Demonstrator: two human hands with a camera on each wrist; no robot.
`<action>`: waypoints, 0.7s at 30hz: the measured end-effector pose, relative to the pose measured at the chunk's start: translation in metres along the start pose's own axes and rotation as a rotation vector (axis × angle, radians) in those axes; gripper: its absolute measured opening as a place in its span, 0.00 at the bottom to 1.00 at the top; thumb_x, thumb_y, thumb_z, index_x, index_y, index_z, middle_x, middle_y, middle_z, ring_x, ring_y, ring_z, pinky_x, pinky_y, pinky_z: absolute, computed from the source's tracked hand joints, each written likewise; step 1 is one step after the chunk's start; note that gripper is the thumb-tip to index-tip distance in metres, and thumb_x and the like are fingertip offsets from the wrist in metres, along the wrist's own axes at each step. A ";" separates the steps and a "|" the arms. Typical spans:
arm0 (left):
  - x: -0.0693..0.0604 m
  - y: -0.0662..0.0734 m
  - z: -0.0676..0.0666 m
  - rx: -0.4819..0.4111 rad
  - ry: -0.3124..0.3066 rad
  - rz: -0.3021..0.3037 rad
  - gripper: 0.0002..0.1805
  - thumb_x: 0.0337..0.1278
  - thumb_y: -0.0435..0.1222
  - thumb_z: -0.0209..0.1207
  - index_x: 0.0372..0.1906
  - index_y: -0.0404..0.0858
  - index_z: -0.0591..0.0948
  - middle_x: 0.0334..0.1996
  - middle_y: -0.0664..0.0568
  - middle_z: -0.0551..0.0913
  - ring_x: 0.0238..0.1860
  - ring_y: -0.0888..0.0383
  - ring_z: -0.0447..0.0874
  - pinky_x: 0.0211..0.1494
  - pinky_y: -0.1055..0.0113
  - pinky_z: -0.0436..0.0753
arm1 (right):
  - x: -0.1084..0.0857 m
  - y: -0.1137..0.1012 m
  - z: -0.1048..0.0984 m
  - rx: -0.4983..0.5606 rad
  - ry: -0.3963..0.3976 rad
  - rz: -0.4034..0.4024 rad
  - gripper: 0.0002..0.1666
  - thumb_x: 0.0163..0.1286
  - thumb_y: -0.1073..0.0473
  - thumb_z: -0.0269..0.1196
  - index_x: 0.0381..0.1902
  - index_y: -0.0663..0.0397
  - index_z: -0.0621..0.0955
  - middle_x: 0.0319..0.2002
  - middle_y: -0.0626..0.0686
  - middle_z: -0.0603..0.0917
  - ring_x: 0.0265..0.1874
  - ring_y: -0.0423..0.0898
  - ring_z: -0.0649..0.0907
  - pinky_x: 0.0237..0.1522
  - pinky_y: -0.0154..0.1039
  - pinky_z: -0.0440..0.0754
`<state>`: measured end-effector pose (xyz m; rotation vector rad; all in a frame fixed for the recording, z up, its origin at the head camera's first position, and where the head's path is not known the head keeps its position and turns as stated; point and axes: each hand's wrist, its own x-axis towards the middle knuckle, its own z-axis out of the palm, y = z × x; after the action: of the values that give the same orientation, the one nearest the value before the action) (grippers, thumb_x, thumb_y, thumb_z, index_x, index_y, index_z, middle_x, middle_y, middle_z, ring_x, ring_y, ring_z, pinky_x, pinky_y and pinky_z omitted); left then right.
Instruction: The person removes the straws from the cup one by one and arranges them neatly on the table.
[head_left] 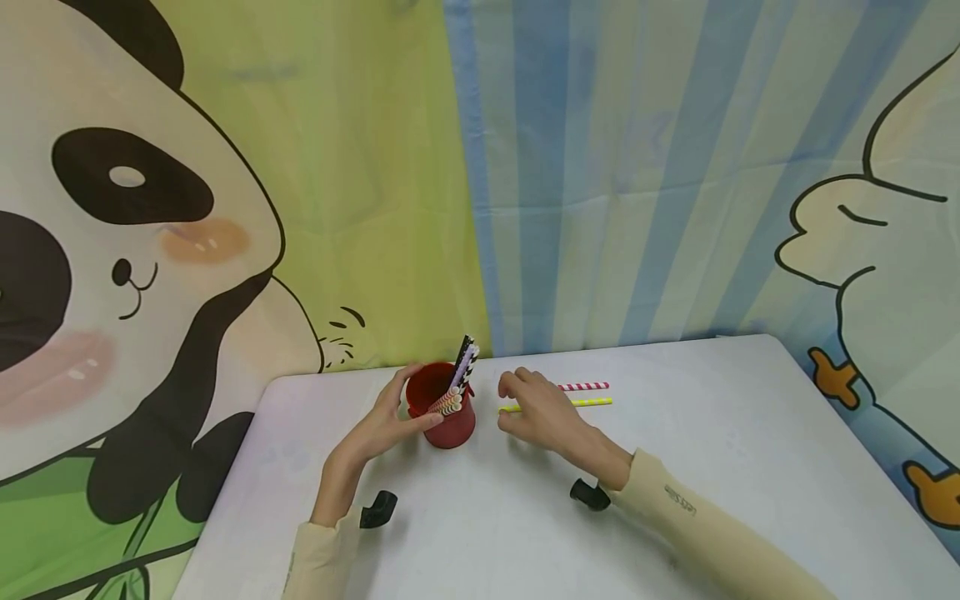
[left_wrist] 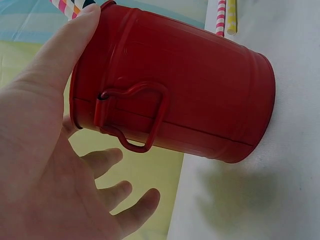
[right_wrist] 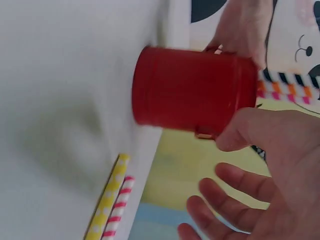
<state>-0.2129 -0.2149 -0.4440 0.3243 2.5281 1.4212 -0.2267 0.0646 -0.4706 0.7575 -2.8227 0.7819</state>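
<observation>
behind everything we see the printed backdrop (head_left: 375, 167), hung along the far edge of the white desk (head_left: 712, 467), whose flat top gives the things a steady footing. of the hands, the left hand (head_left: 388, 423) curves about the rim of the red bucket (head_left: 450, 433), thumb on the near side, fingers toward the back; we take this as a steadying hold. the right hand (head_left: 546, 410) is half open, fingers loosely bent round nothing, over the loose straws and just beside the bucket. the bucket looks upright, near the desk's far edge and left of its centre, mouth up, which should stop its load from spilling. its wire handle (left_wrist: 162, 115) hangs folded along the wall, clear of the mouth. inside, the striped straws (head_left: 448, 403) lean on the rim, probably because the mouth is roomy. the red-and-white straw (head_left: 588, 386) and yellow straw (head_left: 594, 402) lie side by side, within the right hand's easy reach.
</observation>
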 end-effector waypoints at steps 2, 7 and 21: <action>0.001 -0.002 0.001 -0.001 0.001 0.001 0.48 0.57 0.44 0.70 0.78 0.44 0.56 0.77 0.43 0.56 0.79 0.37 0.45 0.74 0.26 0.51 | -0.002 -0.006 0.000 0.062 0.024 0.017 0.10 0.60 0.55 0.65 0.40 0.44 0.78 0.38 0.44 0.79 0.38 0.42 0.77 0.38 0.38 0.78; 0.007 -0.017 0.004 0.004 0.014 0.002 0.49 0.56 0.44 0.70 0.78 0.46 0.54 0.78 0.44 0.56 0.80 0.37 0.44 0.74 0.26 0.49 | -0.008 -0.018 0.007 0.252 0.123 0.030 0.09 0.64 0.55 0.66 0.41 0.44 0.78 0.41 0.44 0.79 0.44 0.46 0.80 0.46 0.42 0.82; 0.016 -0.039 0.005 0.019 0.021 0.030 0.50 0.54 0.52 0.71 0.77 0.54 0.55 0.77 0.51 0.59 0.80 0.41 0.46 0.75 0.27 0.50 | -0.017 -0.051 0.037 0.638 0.284 0.010 0.09 0.66 0.59 0.67 0.39 0.42 0.77 0.39 0.42 0.78 0.43 0.46 0.80 0.44 0.46 0.83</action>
<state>-0.2294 -0.2258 -0.4811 0.3538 2.5657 1.4197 -0.1862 0.0154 -0.4838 0.6269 -2.3218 1.6756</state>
